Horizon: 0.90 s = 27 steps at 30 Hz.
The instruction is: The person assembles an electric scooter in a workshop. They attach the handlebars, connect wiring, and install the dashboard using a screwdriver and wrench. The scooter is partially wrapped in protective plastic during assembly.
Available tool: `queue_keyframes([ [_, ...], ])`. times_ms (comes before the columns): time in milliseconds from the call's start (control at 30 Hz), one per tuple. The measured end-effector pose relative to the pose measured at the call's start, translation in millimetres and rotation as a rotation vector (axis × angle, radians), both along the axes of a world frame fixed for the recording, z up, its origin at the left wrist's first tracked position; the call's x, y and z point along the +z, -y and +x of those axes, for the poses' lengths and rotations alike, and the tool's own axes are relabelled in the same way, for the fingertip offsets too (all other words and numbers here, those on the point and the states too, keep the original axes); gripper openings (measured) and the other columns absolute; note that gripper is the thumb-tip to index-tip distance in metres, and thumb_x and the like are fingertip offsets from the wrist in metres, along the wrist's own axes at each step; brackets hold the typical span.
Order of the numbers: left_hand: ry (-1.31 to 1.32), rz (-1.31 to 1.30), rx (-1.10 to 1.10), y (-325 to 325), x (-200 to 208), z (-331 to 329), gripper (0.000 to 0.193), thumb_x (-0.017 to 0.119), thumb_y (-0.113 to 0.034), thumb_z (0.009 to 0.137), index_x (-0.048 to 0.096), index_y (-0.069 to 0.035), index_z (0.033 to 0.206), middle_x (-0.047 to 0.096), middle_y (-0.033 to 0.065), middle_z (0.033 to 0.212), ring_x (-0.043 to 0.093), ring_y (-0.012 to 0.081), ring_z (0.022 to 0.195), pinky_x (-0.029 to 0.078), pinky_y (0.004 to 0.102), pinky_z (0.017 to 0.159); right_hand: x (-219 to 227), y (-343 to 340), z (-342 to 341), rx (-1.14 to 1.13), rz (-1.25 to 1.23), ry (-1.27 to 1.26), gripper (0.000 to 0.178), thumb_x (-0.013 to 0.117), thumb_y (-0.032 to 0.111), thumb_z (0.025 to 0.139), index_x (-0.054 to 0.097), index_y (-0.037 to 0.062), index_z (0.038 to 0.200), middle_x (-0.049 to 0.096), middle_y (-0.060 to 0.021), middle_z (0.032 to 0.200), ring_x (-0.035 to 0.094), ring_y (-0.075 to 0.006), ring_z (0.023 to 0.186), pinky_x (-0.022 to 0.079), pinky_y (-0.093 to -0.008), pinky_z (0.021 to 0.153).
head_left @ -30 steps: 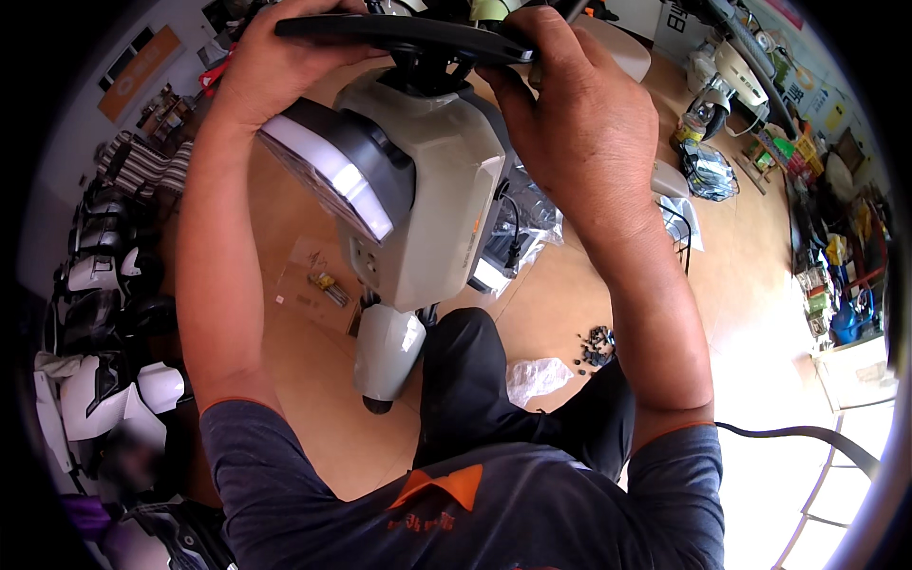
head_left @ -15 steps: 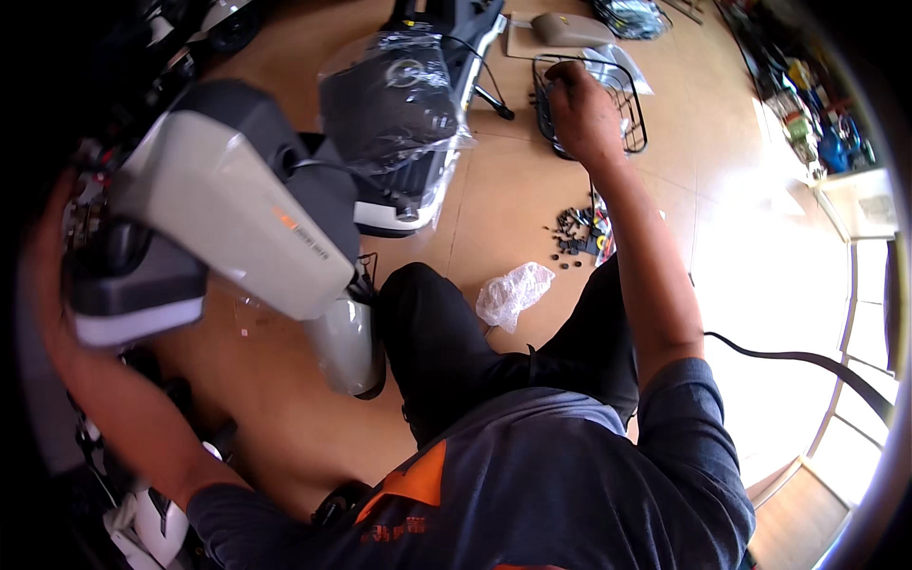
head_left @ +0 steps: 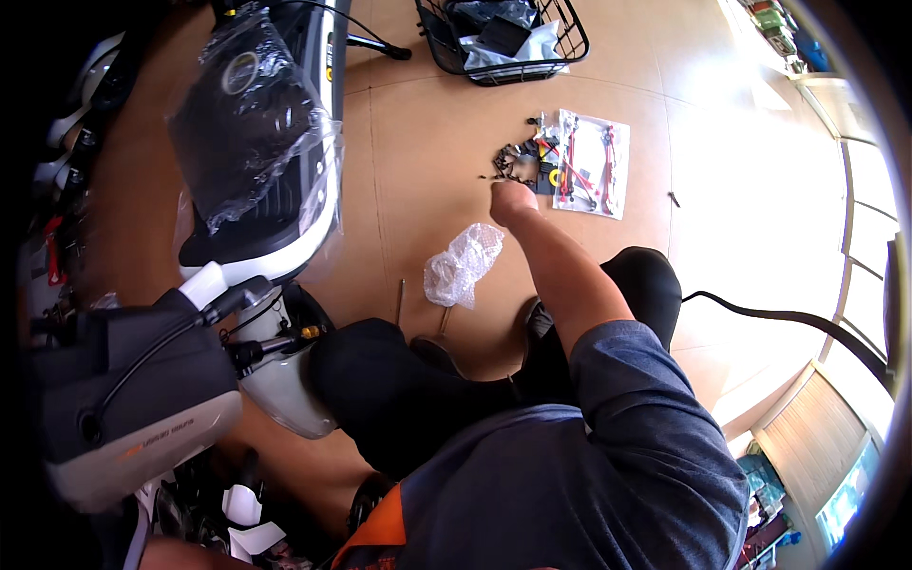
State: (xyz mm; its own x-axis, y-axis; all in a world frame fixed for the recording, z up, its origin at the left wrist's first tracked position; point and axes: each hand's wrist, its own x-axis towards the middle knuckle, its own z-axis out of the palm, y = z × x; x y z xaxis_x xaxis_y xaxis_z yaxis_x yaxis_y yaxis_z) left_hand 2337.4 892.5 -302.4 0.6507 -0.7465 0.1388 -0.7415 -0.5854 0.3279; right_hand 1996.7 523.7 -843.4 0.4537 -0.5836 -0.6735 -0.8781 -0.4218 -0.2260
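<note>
My right hand reaches down to the floor at the near edge of a scatter of small black parts. Its fingers are drawn together; what they pinch, if anything, is hidden. Right beside it lies a clear bag with red and black pieces inside. My left hand is out of sight; only a bit of that arm shows at the lower left edge. Near that arm, a beige and dark grey scooter front section with a black cable is tilted over next to my knee.
A scooter deck stands at the left with a plastic-wrapped dark piece on it. Bubble wrap and a thin rod lie before my knees. A black wire basket with packets sits farther off.
My right hand has come down from the wire basket to the small parts. My left hand has left view, and the scooter front section has turned toward the lower left. The view has shifted.
</note>
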Motion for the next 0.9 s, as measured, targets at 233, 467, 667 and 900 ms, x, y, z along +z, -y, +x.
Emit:
queue_keyframes([
  [233,-0.146,0.169,0.062,-3.2,-51.5,-22.6,0.031,0.076,-0.008,0.092,0.069,-0.003,0.121,0.069,0.0014,0.111,0.065,0.0094,0.101,0.052,0.0263,0.089,4.1,-13.3,31.7,0.001,-0.131,0.173,0.029,0.057,0.012,0.100,0.063,0.0087,0.128,0.062,-0.0185,0.132,0.069,-0.0357,0.118,0.062,-0.0442,0.092],
  [467,-0.200,0.245,0.066,3.3,-68.6,-23.7,0.031,0.076,-0.008,0.091,0.068,-0.002,0.121,0.069,0.0016,0.111,0.065,0.0095,0.101,0.052,0.0264,0.089,-20.9,-3.8,40.6,-0.067,-0.266,0.146,0.026,0.056,0.015,0.101,0.061,0.0131,0.126,0.061,-0.0167,0.123,0.067,-0.0344,0.115,0.064,-0.0442,0.083],
  [667,-0.206,0.257,0.049,13.5,-71.6,-19.2,0.031,0.076,-0.008,0.090,0.068,-0.002,0.120,0.069,0.0017,0.110,0.066,0.0096,0.101,0.052,0.0265,0.089,-32.3,0.4,45.1,-0.059,-0.251,0.121,0.026,0.055,0.016,0.103,0.063,0.0067,0.125,0.067,-0.0164,0.121,0.071,-0.0328,0.112,0.064,-0.0420,0.083],
  [900,-0.127,0.164,0.019,18.8,-40.9,-9.5,0.031,0.076,-0.008,0.090,0.068,-0.002,0.119,0.069,0.0019,0.109,0.066,0.0098,0.101,0.052,0.0266,0.090,17.5,-9.7,84.9,-0.129,-0.099,0.214,0.029,0.054,0.012,0.101,0.061,0.0041,0.127,0.067,-0.0201,0.123,0.071,-0.0393,0.113,0.062,-0.0467,0.091],
])
